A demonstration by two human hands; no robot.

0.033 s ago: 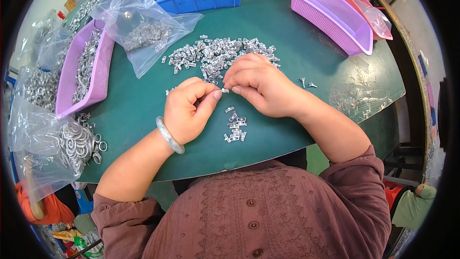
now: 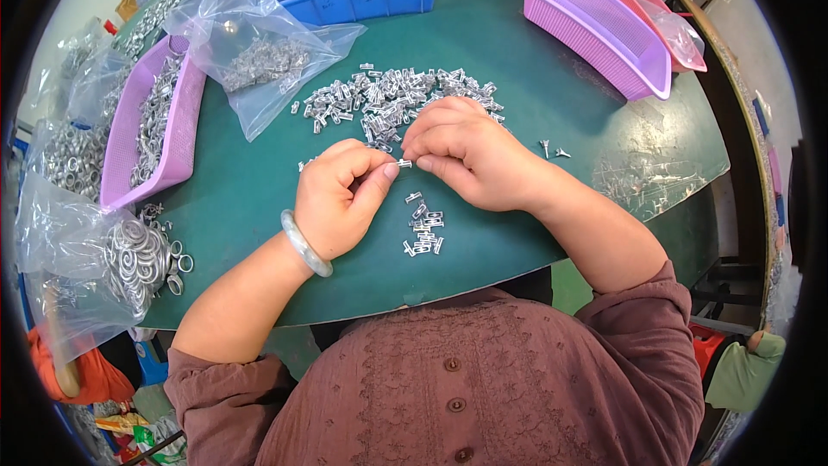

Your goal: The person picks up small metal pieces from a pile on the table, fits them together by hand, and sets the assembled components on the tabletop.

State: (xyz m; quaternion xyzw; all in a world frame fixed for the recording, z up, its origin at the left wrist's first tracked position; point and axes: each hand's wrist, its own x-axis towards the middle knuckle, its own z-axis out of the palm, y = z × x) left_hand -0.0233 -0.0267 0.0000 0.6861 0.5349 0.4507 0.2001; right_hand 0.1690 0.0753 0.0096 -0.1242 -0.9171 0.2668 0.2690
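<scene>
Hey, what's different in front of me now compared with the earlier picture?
Nothing visibly changed. The left hand still pinches a small metal piece, the right hand stays close beside it, and the large pile and small cluster look the same.

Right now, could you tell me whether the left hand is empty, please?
No, the left hand pinches a small silver-coloured metal piece over the green tabletop.

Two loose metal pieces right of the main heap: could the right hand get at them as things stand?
Probably yes: the loose metal pieces lie uncovered on the tabletop near the right hand, with nothing blocking them. That hand is at the small metal part the left hand pinches, though.
</scene>
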